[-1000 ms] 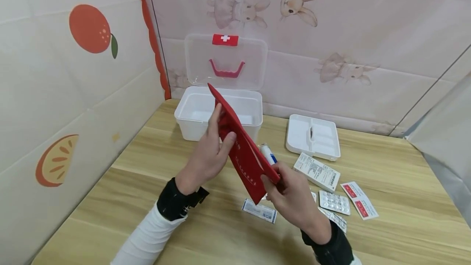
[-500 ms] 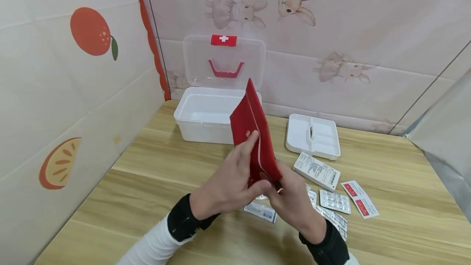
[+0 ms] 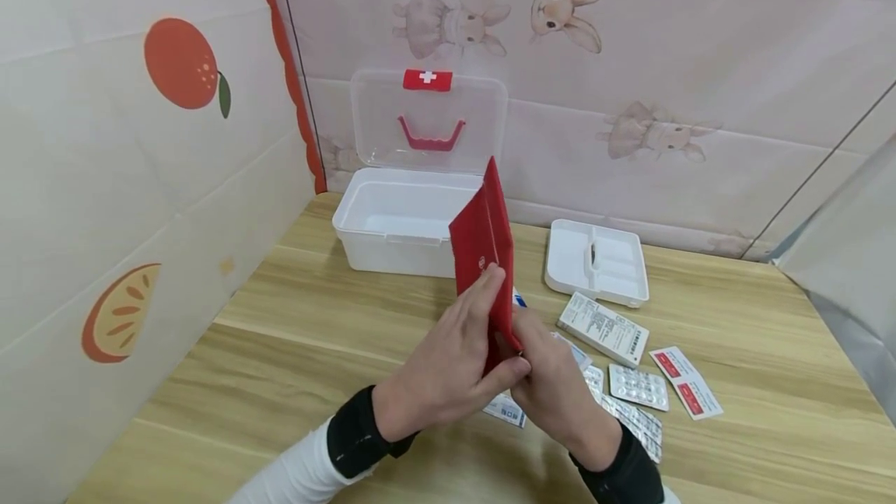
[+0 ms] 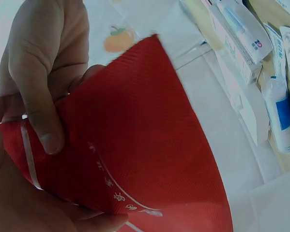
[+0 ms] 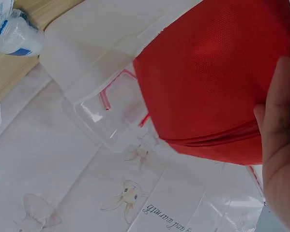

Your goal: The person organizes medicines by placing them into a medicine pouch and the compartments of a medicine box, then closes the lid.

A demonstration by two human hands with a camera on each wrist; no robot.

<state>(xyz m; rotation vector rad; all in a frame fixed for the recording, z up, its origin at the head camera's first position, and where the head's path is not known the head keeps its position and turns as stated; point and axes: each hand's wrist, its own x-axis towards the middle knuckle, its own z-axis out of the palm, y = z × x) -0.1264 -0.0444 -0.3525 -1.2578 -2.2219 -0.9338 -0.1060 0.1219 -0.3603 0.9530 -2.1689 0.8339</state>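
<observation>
Holding red pouch upright above table, before white box: left hand curled, thumb and fingers pinching lower edge; right hand gripping same corner from behind. Right fingertips hidden by pouch; pouch print too blurred to read.

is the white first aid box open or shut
Open: the white plastic first aid box has its clear lid standing upright behind it, inside bare.
</observation>
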